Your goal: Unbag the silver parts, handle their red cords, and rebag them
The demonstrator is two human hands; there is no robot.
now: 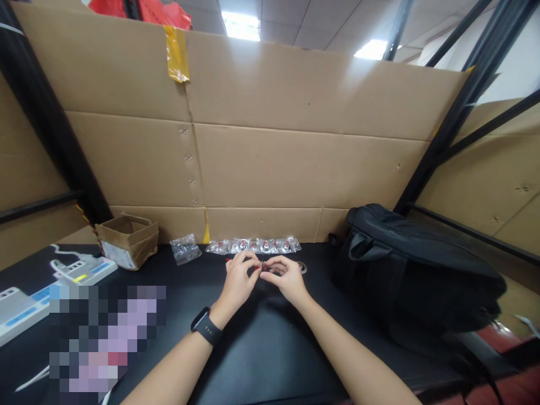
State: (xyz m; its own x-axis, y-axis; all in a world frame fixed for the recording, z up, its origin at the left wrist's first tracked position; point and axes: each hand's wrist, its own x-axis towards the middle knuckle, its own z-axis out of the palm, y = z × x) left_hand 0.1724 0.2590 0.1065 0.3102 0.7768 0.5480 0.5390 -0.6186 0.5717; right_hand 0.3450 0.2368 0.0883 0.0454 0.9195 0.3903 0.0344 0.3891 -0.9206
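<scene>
My left hand (241, 277) and my right hand (287, 277) meet over the middle of the black table (270, 349). Both are closed in a pinch on a small red and dark part (263, 268), mostly covered by my fingers, so its kind is unclear. A flat ring-shaped piece (302, 268) lies just beyond my right hand, partly hidden by it. Behind my hands, a row of clear plastic packets (266, 246) with round metal and red pieces inside rests along the cardboard wall.
An open cardboard box (129, 242) and a crumpled clear bag (185, 249) stand at the back left. A white power strip (37, 304) with plugs runs along the left side. A large black bag (413, 275) takes up the right. Cardboard (270, 163) walls the back.
</scene>
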